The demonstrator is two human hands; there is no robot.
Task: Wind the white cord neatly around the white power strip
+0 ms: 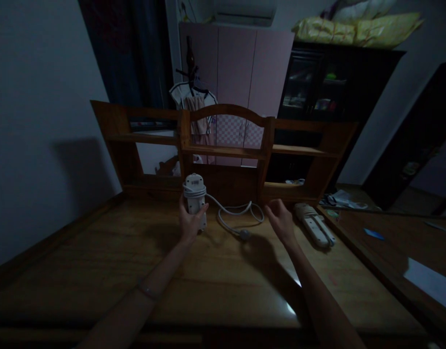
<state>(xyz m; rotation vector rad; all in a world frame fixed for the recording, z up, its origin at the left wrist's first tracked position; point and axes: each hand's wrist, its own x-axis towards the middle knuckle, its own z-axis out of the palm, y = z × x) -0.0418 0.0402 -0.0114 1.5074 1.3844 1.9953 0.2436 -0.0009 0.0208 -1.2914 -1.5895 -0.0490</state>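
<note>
Looped white cable (233, 213) near the back edge of the wooden counter (99, 271) could tangle if the left grip (188, 224), pinching the oblong white plastic power strip (194, 205), turns, the right grip (281, 222) unclear whether closed.

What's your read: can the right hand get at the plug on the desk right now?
Probably yes: the right hand hovers near the plug and appears to hold nothing; only the loose cord loop lies close to its path, and it seems no barrier.
</note>
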